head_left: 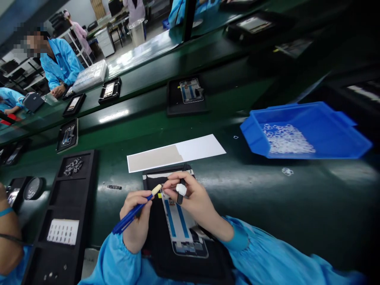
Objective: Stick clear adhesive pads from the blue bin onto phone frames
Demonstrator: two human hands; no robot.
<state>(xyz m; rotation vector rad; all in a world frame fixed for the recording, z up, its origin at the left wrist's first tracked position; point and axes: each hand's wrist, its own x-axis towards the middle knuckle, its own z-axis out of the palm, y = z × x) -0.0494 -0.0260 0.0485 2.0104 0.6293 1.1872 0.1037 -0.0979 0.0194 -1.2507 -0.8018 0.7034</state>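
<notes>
My left hand [137,221] is closed round a blue pen-like tool [133,213] whose pale tip rests near the top of a phone frame [182,225]. The frame lies in a black tray [162,257] right in front of me. My right hand [191,198] is pinched over the frame's upper edge, with a white cot on one finger and a thin dark tool [181,190] between its fingers. What the fingertips pinch is too small to make out.
A white-and-beige sheet [175,152] lies beyond the tray. A blue bin [326,118] of small clear parts sits at right. A black compartment tray [63,213] stands at left. More phone trays [185,95] ride the green belt. A person in blue [59,63] works at far left.
</notes>
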